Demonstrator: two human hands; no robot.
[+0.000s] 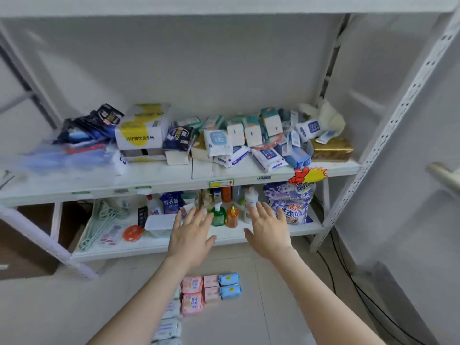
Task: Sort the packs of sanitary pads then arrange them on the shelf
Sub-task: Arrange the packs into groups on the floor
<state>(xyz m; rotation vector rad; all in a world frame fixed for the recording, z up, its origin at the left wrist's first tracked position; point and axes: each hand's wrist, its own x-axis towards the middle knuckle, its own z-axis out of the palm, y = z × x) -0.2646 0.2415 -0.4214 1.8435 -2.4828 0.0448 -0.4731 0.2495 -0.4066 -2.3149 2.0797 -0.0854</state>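
White packs [170, 328] half hidden behind forearm [139, 302], cut off below, left hand [190, 235] and right hand [268, 232] spread, empty

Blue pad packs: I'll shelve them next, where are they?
Head view: the two blue packs lie on the floor, bottom centre, just right of the pink packs, in front of the shelf.

We are looking from head height through one wide-angle camera, facing forward and tilting down at the white metal shelf rack [161, 176] standing near, while the pale tiled floor [261, 319] is filling the lower frame.
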